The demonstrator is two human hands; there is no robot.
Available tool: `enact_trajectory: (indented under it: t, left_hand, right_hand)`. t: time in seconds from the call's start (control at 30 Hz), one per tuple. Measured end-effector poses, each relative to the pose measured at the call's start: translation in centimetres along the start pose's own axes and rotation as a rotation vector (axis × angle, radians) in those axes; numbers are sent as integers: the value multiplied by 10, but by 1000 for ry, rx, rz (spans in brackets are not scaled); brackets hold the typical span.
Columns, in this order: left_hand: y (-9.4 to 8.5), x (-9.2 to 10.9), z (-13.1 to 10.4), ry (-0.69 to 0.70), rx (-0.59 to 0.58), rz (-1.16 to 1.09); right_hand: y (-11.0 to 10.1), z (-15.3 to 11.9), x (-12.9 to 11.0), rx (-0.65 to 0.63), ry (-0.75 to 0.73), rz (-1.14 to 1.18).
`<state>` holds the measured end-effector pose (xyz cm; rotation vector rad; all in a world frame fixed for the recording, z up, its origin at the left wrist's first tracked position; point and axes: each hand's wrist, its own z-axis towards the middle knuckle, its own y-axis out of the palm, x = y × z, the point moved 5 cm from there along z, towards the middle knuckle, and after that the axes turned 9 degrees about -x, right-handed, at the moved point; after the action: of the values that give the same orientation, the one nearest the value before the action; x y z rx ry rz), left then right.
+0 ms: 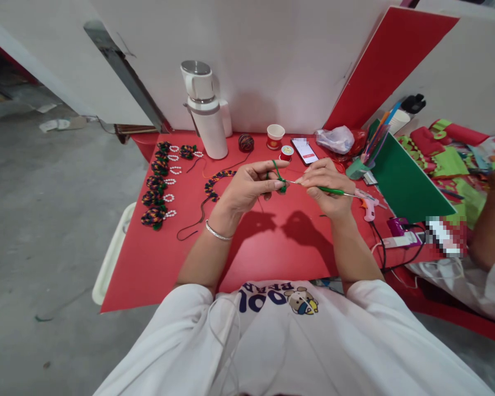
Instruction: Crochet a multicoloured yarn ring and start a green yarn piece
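Over the red table, my left hand point(253, 184) pinches a small piece of green yarn work point(282, 187), with a green strand looped up round its index finger. My right hand point(326, 184) is closed on a crochet hook point(331, 191) with a green grip. The hook's metal tip points left and touches the green yarn. Behind my left wrist lies a multicoloured crocheted strip point(213, 186) with a loose dark yarn tail. A ball of dark multicoloured yarn point(246, 143) sits farther back.
Several crocheted pieces with white bead loops point(153, 216) line the table's left side. A white flask point(209, 129), paper cup point(275, 136), thread spool point(286, 153) and phone point(304, 151) stand or lie behind. A pink glue gun point(369, 208), cables and another person's arm point(493, 220) are right.
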<state>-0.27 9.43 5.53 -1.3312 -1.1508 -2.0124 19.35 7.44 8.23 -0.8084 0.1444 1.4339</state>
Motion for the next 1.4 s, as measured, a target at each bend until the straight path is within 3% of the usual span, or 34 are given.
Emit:
enact_trajectory:
  t: [0.23, 0.8, 1.13, 1.4]
  left_hand:
    - [-2, -4, 1, -15, -29, 18]
    - [-6, -4, 2, 35, -25, 28]
    - [2, 0, -1, -67, -67, -70]
    - [5, -5, 0, -86, -86, -95]
  right_hand:
    - [1, 2, 2, -29, 12, 81]
    - [10, -11, 17, 92, 23, 130]
    - [13, -13, 29, 47, 96, 216]
    - [19, -17, 34, 96, 113, 331]
